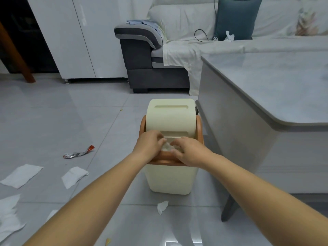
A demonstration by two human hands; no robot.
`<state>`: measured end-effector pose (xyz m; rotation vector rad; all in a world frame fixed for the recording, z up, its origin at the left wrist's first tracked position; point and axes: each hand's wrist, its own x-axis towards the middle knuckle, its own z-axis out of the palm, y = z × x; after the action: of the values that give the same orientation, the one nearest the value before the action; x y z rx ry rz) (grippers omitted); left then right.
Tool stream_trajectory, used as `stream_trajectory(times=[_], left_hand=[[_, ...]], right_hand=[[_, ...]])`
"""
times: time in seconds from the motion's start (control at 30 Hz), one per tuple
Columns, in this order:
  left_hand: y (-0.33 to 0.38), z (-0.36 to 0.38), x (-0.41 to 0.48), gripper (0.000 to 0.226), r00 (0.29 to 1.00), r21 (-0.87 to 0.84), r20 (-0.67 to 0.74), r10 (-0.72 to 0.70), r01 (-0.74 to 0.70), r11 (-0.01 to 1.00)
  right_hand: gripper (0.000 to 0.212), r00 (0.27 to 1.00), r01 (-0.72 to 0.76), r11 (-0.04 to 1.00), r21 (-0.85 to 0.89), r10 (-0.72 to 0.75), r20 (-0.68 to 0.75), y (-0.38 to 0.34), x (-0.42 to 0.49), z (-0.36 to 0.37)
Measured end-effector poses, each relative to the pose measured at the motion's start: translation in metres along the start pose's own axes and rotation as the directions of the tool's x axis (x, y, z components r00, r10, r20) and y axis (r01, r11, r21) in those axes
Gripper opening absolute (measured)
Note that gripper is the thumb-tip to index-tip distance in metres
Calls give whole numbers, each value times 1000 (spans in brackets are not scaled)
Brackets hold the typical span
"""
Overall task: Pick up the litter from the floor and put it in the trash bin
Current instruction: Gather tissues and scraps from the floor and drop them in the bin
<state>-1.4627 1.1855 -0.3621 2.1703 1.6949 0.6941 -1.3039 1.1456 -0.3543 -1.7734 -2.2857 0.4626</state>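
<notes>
Hands: left hand [149,142] and right hand [190,151], fingers clamped on one wad [166,147] over one trash bin [170,180]; I count five floor tissues [21,174], one wrapper [78,153].

Person shows as two arms only, the rest of the body out of frame; left forearm [92,197] bare along all its visible length, cut off below the elbow by the frame edge; right forearm [257,196] likewise bare, wrist uncovered; left hand [148,142] bare, back and knuckles showing; right hand [188,151] bare, back and thumb showing; fingertips slightly blurred, nails too small to make out; whatever clothing is worn higher up lies outside the frame.
</notes>
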Motion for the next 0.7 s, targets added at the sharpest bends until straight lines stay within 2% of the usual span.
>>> stream_trajectory(times=[0.1,0.23,0.33,0.4,0.53,0.7], left_hand=[[-1,-1,-19,33,997,45,26,74,-75,996],[-4,6,-50,34,989,-2,-13,145,-145,989],[-2,16,-70,34,973,-28,-17,231,-231,973],[4,22,-80,34,966,-52,-8,259,-259,965],[24,32,-91,45,981,-100,-1,193,-192,976],[59,46,-112,49,982,-144,95,161,-147,979]], right_hand=[[39,996,21,989,-148,-8,88,0,-4,7],[46,996,72,996,-47,-74,-52,3,-21,4],[45,988,125,989,-77,-131,-77,20,-47,-8],[45,991,118,989,-91,-122,-46,38,-67,-19],[50,999,36,993,-113,-32,34,78,-117,-36],[55,975,10,994,-106,14,222,119,-201,-36]])
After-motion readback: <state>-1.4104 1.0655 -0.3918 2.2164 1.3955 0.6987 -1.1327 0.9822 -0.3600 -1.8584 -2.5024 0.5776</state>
